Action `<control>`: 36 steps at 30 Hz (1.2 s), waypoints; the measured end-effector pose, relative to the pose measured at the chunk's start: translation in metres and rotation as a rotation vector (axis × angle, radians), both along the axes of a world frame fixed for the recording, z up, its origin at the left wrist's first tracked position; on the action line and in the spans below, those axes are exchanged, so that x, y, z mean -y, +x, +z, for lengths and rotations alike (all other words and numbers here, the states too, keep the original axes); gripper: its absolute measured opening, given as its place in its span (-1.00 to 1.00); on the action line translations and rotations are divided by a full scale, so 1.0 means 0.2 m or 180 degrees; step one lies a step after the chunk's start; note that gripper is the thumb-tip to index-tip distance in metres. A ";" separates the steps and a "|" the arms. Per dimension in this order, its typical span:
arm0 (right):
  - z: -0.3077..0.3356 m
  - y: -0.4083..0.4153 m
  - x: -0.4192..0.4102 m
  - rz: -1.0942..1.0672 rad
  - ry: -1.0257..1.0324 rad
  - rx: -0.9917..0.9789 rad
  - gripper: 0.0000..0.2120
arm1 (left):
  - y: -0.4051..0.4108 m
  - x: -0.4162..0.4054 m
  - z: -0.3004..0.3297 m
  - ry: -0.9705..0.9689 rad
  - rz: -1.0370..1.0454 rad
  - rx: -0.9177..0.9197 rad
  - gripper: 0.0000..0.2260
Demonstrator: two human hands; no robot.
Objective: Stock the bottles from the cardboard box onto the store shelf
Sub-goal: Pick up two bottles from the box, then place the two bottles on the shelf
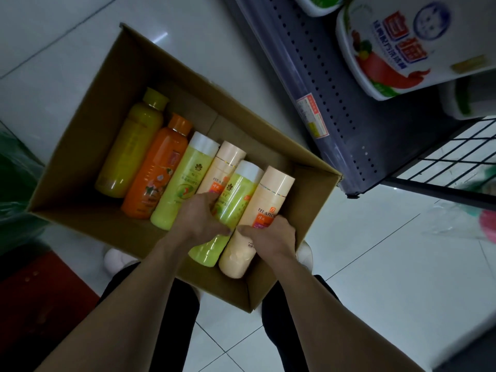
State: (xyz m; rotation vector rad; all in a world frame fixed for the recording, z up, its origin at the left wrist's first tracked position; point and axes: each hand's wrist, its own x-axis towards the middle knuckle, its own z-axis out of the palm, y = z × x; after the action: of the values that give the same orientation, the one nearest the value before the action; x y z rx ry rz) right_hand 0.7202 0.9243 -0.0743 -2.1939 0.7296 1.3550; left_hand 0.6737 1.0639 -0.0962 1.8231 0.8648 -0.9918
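**Both hands on bottles in the box**

The left hand (200,217) had its fingers curled around the lime-green bottle (228,208), thumb tip pressed to its lower body. The right hand (268,236) was wrapped on the peach bottle (264,208) just beside it at 3 o'clock, thumb across the front. Both bottles lay tilted, caps toward 1 o'clock, inside the open cardboard box (80,146). At 10 o'clock from the hands lay four more in a row: a yellow bottle (131,149), an orange bottle (158,170), a second green bottle (182,181) and a second peach bottle (222,165). The store shelf (346,103) stood at 1 o'clock of the box, bearing a large white jug (402,47). The box sat on the tiled floor (375,264).
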 end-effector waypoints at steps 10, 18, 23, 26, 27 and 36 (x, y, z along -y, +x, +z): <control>0.53 0.17 -0.11 0.0208 0.0613 -0.0100 -0.38 | 0.03 -0.25 0.56 -0.0508 0.0853 -0.0109 -0.23; 1.30 0.30 -0.20 0.0167 0.1090 0.0158 -0.40 | 0.17 -0.41 1.32 -0.0737 0.0997 0.0402 -0.27; 1.82 0.34 -0.23 0.0124 0.1408 0.0510 -0.43 | 0.22 -0.48 1.88 -0.0840 0.0986 0.0839 -0.54; 2.11 0.37 -0.24 0.0230 0.1533 0.0731 -0.36 | 0.25 -0.49 2.20 -0.0852 0.1019 0.1067 -0.57; 2.21 0.38 -0.25 0.0258 0.1578 0.0803 -0.34 | 0.25 -0.50 2.29 -0.0808 0.1014 0.1158 -0.56; 3.02 0.49 -0.20 0.0464 0.1910 0.1639 -0.39 | 0.39 -0.47 3.08 -0.0786 0.0923 0.2036 -0.44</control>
State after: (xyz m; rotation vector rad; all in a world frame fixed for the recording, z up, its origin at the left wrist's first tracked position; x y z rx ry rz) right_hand 0.8183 0.9652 0.5295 -1.9775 -0.0334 0.8484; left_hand 0.7509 1.1569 0.5206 1.5967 0.5526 -0.2784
